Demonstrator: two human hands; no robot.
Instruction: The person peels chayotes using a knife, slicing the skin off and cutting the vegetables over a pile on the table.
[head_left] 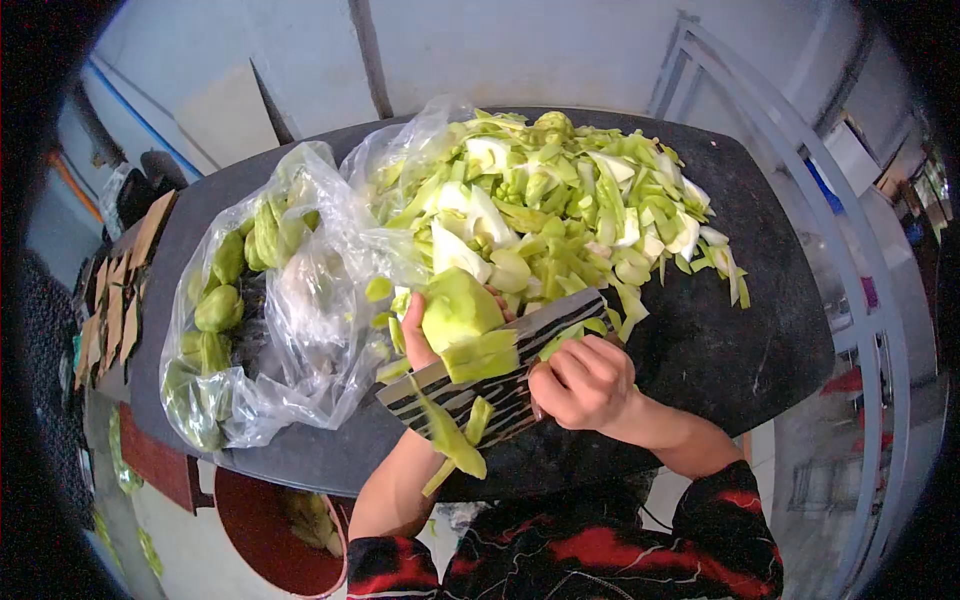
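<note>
Clear plastic bag [340, 385] on dark table [730, 350], containing whole green vegetables [219, 308]. Red bin [245, 520] below, pale scraps [315, 520] inside. Left hand [416, 335] closed on peeled vegetable [462, 306]. Heap of peelings [560, 190] behind. Right hand [585, 380] clenched around cleaver [432, 398], blade against peeled vegetable.

I hold a blocky, pale green vegetable [462, 308] over the near side of the dark table [725, 370]; its skin looks pared away, leaving smooth, glossy, flattish faces. Against its lower side I have a broad cleaver [485, 392], also over the table's near side, tilted so that its left end sits lower than its right. Dark and light streaks cover its face, and green strips [452, 432] cling to it.
</note>
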